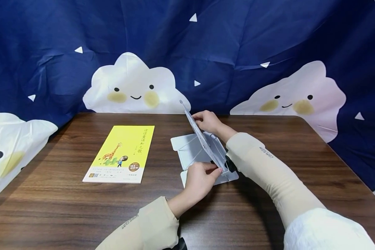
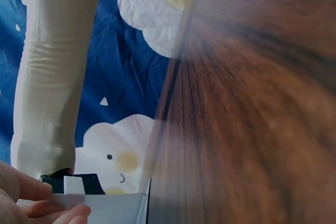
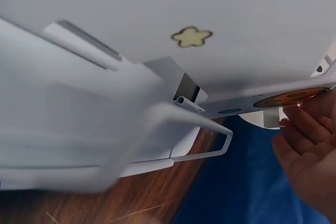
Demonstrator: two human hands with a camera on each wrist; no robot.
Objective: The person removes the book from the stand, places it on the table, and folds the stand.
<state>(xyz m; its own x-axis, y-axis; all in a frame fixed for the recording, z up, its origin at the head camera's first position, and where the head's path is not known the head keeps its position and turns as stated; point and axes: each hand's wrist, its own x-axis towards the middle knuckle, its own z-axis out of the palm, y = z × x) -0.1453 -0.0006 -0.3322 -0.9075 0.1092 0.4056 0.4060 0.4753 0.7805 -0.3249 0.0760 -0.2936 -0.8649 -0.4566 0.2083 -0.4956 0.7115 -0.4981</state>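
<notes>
A white folding book stand (image 1: 190,153) lies on the table right of centre in the head view, its base flat and its panel (image 1: 197,129) raised and tilted, seen nearly edge-on. My left hand (image 1: 199,180) pinches the panel's near lower corner between thumb and fingers. At the far side, my right hand (image 1: 208,120) grips the panel's upper edge. The right wrist view shows the stand's wire bracket (image 3: 227,141), a printed star (image 3: 191,36) on the panel, and the right hand (image 3: 307,153) holding its edge. A white tab (image 2: 74,186) shows beside the left fingers in the left wrist view.
A yellow book (image 1: 125,149) with a giraffe on its cover lies flat left of the stand. The brown wooden table (image 1: 81,215) ends at the back against a blue curtain (image 1: 212,41) with smiling clouds.
</notes>
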